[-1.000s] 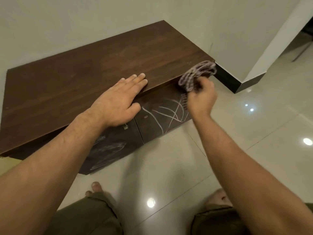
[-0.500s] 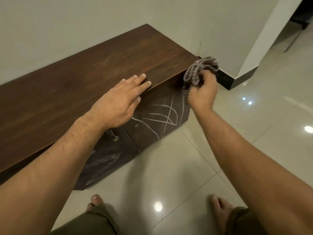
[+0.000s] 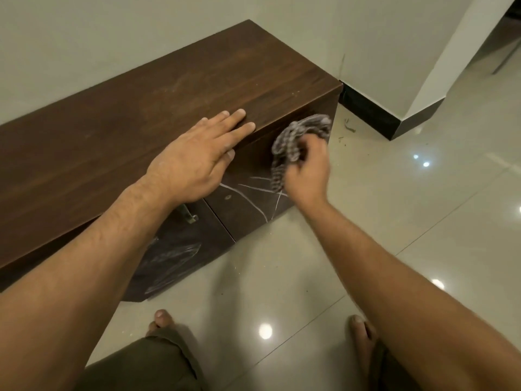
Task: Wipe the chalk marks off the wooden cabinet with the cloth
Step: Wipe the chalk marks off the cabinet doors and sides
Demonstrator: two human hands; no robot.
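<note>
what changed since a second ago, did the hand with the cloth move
The right hand, gripping the bunched grey checked cloth, has come down from the top right corner of the dark brown wooden cabinet onto its right door front, at the top of the white chalk lines. Nothing taken or released. The left hand stays flat on the top.

The right hand [image 3: 307,170] and the cloth [image 3: 296,139] were smeared by motion blur, its fingertips hidden in the folds. The left hand [image 3: 197,156] and wrist covered the left ends of the chalk marks [image 3: 253,190] and half a metal handle [image 3: 190,215]. The cabinet [image 3: 141,108] ran off the left edge.
</note>
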